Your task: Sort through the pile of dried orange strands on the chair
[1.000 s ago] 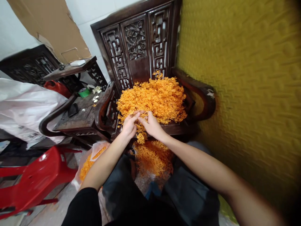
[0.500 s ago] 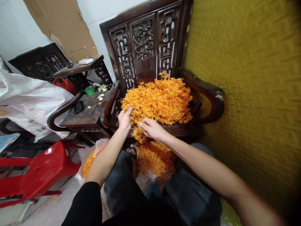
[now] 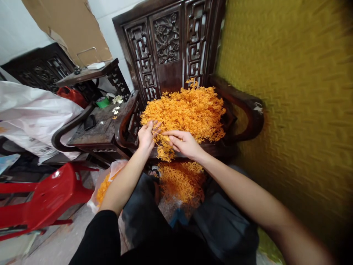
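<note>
In the head view, the left hand and the right hand meet at the front edge of a heap of orange strands that lies on the seat of a dark carved chair. Both hands pinch thin strands between the fingers. A second orange pile lies below, between the knees. A red plastic chair stands at the left.

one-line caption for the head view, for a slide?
Both hands pick at orange strands heaped on a carved wooden chair.
</note>
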A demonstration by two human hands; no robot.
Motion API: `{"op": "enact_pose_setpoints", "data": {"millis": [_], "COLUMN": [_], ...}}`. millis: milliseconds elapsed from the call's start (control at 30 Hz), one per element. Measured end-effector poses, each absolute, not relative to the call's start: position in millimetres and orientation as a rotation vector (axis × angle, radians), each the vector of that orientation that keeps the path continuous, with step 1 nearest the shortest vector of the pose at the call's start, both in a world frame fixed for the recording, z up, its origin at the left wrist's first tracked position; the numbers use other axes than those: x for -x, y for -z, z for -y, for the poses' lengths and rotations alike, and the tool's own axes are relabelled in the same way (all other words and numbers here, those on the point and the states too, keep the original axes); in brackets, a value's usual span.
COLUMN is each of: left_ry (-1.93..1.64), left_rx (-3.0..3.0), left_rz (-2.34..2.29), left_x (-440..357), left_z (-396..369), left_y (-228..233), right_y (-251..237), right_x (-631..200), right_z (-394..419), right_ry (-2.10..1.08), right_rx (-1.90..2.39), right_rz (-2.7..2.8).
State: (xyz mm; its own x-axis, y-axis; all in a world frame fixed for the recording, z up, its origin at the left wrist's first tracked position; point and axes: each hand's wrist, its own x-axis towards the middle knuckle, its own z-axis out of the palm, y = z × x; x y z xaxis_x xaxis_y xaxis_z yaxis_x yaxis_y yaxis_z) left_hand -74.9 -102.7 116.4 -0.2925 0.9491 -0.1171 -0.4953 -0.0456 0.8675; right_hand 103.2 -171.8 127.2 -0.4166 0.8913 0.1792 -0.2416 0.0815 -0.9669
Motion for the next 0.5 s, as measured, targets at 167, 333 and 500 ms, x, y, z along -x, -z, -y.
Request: {"op": "enact_pose_setpoints", "data": {"millis": [167,333,500], "left_ry": [-1.695,-1.27,-0.848], "left_rx": [-0.544,-0.947,-1.258], "left_rz": [-1.172,-1.079,-1.009], "left_x": [96,96,77], "left_z": [86,108,136], "left_y": [-120,-120,-122], "right_y": [-139,-142,-139], "right_x": [-112,-129,-130], "right_z": [187,165,155], "right_ry": [-1.615,-1.735,-1.463], "right_rx": [0.481,0.711,0.922], "right_rz": [1.498,1.214,1.216]}}
